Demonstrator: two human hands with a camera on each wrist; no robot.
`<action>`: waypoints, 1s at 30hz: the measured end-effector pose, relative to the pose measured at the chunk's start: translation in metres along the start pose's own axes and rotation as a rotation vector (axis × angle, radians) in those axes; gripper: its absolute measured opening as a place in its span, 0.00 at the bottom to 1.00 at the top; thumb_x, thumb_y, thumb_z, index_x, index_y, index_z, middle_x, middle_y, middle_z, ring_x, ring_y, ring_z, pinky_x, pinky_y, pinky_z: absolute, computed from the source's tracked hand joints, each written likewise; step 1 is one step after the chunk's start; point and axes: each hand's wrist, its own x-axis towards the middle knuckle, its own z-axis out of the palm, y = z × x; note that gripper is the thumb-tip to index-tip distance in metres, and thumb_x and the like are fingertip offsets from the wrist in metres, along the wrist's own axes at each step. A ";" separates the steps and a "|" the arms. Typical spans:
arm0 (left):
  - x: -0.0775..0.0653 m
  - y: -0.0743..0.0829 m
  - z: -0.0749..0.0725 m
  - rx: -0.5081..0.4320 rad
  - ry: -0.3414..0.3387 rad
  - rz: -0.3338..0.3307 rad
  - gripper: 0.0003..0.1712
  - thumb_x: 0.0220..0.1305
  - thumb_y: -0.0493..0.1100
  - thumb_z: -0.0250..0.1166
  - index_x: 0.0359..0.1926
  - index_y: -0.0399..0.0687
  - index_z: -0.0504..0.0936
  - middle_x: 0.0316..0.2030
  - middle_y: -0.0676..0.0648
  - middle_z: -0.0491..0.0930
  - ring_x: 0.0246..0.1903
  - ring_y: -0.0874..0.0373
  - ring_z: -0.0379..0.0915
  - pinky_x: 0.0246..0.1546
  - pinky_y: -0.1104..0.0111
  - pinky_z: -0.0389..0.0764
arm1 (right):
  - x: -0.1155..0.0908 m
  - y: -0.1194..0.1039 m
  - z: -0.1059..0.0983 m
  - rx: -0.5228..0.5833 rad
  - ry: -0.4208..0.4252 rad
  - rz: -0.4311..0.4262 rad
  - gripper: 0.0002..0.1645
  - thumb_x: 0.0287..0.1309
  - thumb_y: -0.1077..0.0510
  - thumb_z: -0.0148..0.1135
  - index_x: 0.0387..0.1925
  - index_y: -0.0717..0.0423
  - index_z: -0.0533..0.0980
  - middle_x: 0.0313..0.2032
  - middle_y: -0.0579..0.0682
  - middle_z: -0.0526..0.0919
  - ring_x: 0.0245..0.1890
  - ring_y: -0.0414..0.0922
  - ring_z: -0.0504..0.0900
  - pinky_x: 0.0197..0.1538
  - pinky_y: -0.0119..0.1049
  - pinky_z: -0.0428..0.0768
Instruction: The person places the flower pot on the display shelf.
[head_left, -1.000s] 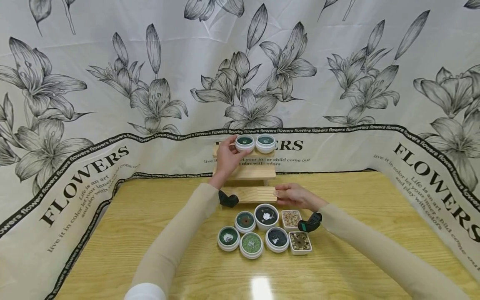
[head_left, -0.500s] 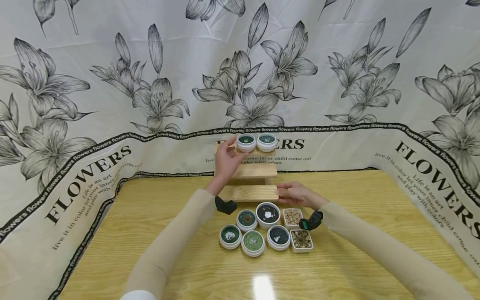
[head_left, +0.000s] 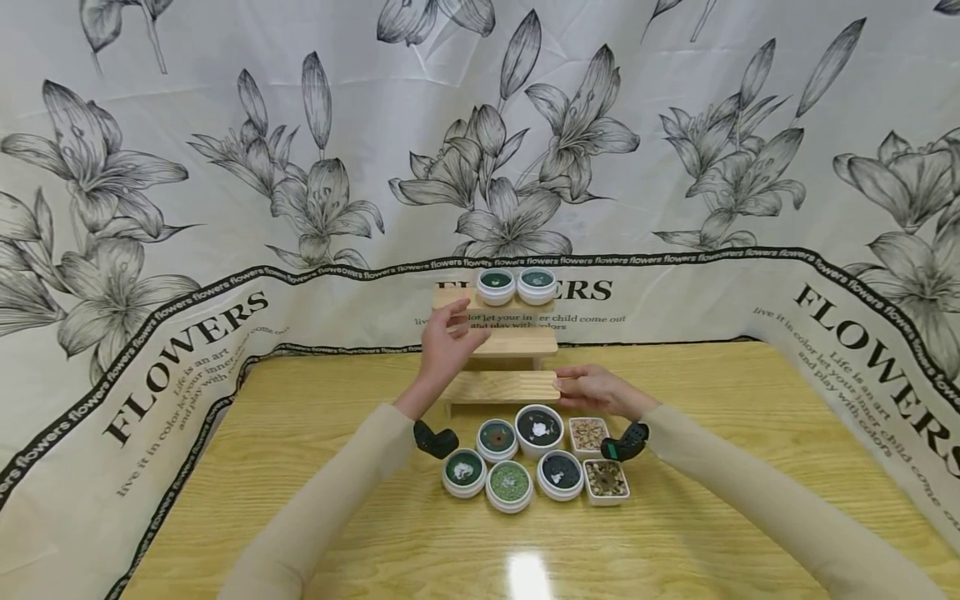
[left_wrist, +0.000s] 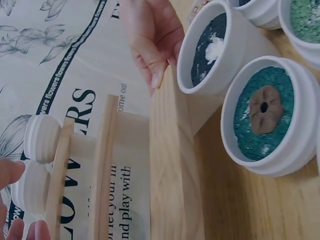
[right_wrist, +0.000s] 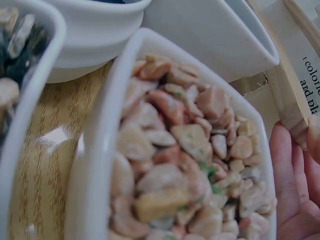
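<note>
A three-step wooden stand [head_left: 502, 386] stands at the back of the table. Two round white pots with dark green tops, a left one [head_left: 496, 287] and a right one [head_left: 537, 286], sit side by side on its top step. My left hand [head_left: 446, 346] is just in front of and below the left pot, fingers parted, holding nothing. In the left wrist view a gap shows between its fingers and the pots [left_wrist: 31, 186]. My right hand [head_left: 596, 390] pinches the right end of the lowest step between thumb and fingers, also seen in the left wrist view.
Several round white pots stand before the stand, including a large black-topped one [head_left: 538, 429] and a green-speckled one [head_left: 509, 486]. Two square pots of pebbles [head_left: 588, 435] are at their right, under my right wrist. Flower-printed cloth [head_left: 330, 308] hangs behind the table.
My left hand has let go of the left pot on the top step and drawn back, down and slightly left. My right hand keeps its hold on the lowest step.
</note>
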 end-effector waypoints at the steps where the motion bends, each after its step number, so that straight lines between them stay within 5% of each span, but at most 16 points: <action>1: -0.002 0.000 -0.001 0.001 -0.012 -0.003 0.33 0.53 0.36 0.72 0.61 0.37 0.72 0.59 0.36 0.71 0.55 0.41 0.70 0.57 0.58 0.78 | 0.001 0.002 -0.002 0.004 -0.007 -0.006 0.40 0.66 0.62 0.55 0.70 0.75 0.49 0.49 0.58 0.78 0.38 0.35 0.81 0.46 0.26 0.83; 6: -0.013 0.000 -0.008 0.015 -0.052 -0.024 0.32 0.54 0.36 0.71 0.60 0.39 0.74 0.57 0.40 0.72 0.55 0.44 0.71 0.55 0.58 0.79 | 0.013 0.014 -0.014 0.054 -0.094 -0.056 0.44 0.61 0.57 0.63 0.69 0.75 0.53 0.48 0.61 0.79 0.40 0.39 0.82 0.46 0.28 0.83; 11: -0.025 0.000 -0.013 0.004 -0.079 -0.029 0.32 0.53 0.37 0.72 0.60 0.42 0.74 0.58 0.40 0.72 0.56 0.43 0.72 0.56 0.57 0.78 | 0.002 0.003 -0.001 0.000 -0.023 -0.012 0.40 0.67 0.61 0.54 0.70 0.75 0.48 0.55 0.64 0.75 0.40 0.36 0.81 0.49 0.28 0.82; 14: -0.031 0.000 -0.017 -0.012 -0.097 -0.023 0.32 0.53 0.36 0.72 0.60 0.41 0.74 0.59 0.38 0.71 0.56 0.41 0.71 0.57 0.54 0.78 | -0.002 -0.003 0.004 0.007 -0.009 0.002 0.37 0.69 0.63 0.49 0.70 0.75 0.46 0.50 0.58 0.77 0.38 0.34 0.81 0.48 0.27 0.82; 18: -0.041 -0.001 -0.023 -0.023 -0.110 -0.016 0.32 0.53 0.35 0.72 0.60 0.39 0.73 0.60 0.37 0.71 0.55 0.41 0.72 0.56 0.50 0.77 | -0.003 -0.004 0.004 0.027 -0.014 0.000 0.36 0.70 0.65 0.47 0.70 0.76 0.44 0.42 0.49 0.78 0.36 0.33 0.81 0.44 0.25 0.82; 25: -0.059 -0.005 -0.032 -0.020 -0.098 -0.066 0.33 0.53 0.35 0.72 0.61 0.37 0.73 0.59 0.37 0.73 0.55 0.44 0.72 0.56 0.51 0.77 | 0.001 0.000 0.001 0.015 -0.019 -0.007 0.38 0.69 0.64 0.48 0.70 0.77 0.44 0.47 0.54 0.77 0.37 0.33 0.80 0.46 0.25 0.82; 30: -0.073 -0.003 -0.038 -0.054 -0.102 -0.110 0.32 0.54 0.31 0.70 0.61 0.33 0.72 0.59 0.34 0.72 0.57 0.37 0.69 0.57 0.47 0.75 | 0.001 0.000 0.003 0.007 -0.023 -0.010 0.37 0.69 0.64 0.47 0.70 0.77 0.44 0.47 0.53 0.77 0.37 0.33 0.80 0.46 0.26 0.82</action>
